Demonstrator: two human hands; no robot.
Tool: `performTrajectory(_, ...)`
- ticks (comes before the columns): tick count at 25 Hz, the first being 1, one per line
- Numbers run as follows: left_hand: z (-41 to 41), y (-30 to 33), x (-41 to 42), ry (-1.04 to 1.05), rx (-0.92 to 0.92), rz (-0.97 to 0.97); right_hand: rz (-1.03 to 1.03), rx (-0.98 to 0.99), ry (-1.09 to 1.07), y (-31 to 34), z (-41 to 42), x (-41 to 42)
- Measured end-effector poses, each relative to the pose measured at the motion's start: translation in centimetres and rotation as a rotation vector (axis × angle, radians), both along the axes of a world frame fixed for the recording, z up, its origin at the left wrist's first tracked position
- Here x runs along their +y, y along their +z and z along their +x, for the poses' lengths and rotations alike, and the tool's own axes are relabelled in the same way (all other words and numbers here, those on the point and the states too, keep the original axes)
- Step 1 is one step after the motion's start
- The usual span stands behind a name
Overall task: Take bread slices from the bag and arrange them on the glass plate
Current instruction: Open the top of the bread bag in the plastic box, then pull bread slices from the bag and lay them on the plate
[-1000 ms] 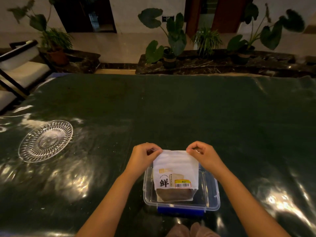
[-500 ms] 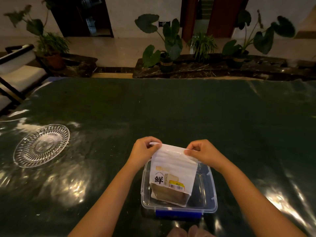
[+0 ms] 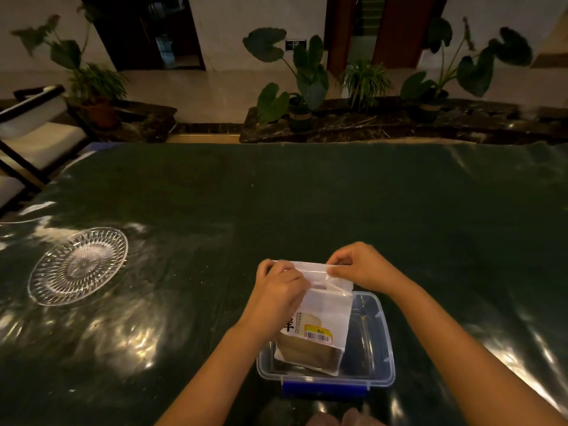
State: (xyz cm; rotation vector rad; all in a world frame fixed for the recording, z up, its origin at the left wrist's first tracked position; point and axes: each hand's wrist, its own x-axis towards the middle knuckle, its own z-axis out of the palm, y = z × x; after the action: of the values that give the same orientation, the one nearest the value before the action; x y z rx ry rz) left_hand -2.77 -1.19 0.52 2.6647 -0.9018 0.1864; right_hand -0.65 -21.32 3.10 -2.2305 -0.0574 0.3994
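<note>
White and see-through, the bread bag (image 3: 319,315) stood tilted inside a clear plastic box (image 3: 373,336) with a blue clip (image 3: 324,389) on its near side, at about 6 o'clock on the table. We held the bag's top with both hands. Our left hand (image 3: 276,295) was closed around the near flap of the top edge, fingers curled tight on the plastic. Our right hand (image 3: 358,267) pinched the far flap between thumb and fingers, at about 1 o'clock from the left hand. The two flaps were pulled a little apart, so the mouth of the bag showed a small gap. Brown bread (image 3: 307,352) sat low in the bag, behind a yellow sticker (image 3: 319,333) with black bars. The bottom of the bag rested in the box, toward its left side. The glass plate (image 3: 78,265) lay flat at about 9 o'clock, well apart from the box, and it had no bread on it. The table (image 3: 307,195) wore a dark green shiny cover with bright spots of light. Leafy plants (image 3: 302,78) stood past the table at 12 o'clock.
</note>
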Motion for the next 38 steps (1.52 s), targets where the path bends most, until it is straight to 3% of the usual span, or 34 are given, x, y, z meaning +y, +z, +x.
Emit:
performTrajectory(9,-3.8,4.1,2.6,-0.278,-0.011,0.098,-0.032,-0.087,-0.199,0.3,2.2,-1.1)
performTrajectory(15,-5.5,4.5,1.7,-0.273,0.068,0.171,0.016,0.029,-0.261,-0.5,2.1,-0.2)
performTrajectory(16,-5.3,4.7,1.6,-0.262,0.089,0.175,-0.021,-0.056,-0.228,-0.1,1.4,0.0)
performTrajectory(18,-5.2,4.8,1.7,-0.243,0.111,0.181,-0.144,-0.458,-0.071,1.0,-0.9,0.4)
performTrajectory(20,-5.3,4.6,1.8,-0.250,0.084,0.133,-0.261,-0.758,0.221,1.8,-3.6,0.9)
performTrajectory(22,-5.4,4.7,1.8,-0.254,0.097,0.064,-0.410,-0.677,0.506,1.7,-5.9,0.5)
performTrajectory(24,-5.2,4.7,1.9,-0.250,0.091,0.051,-0.558,-0.536,0.621,1.3,-6.9,-0.6)
performTrajectory(28,-4.1,4.1,3.4,-0.174,0.083,0.159,-0.820,-0.710,0.638,1.4,-6.8,-2.8)
performTrajectory(32,-2.9,4.1,5.1,-0.052,0.250,0.116,-0.771,-0.794,0.587,1.8,-6.7,-4.5)
performTrajectory(35,-3.1,4.8,4.3,0.257,0.207,-0.182,-0.773,-0.859,0.616,1.1,-7.2,-3.8)
performTrajectory(38,-2.0,5.4,2.6,0.514,0.230,-0.140,-0.806,-0.884,0.672,1.1,-7.3,-3.1)
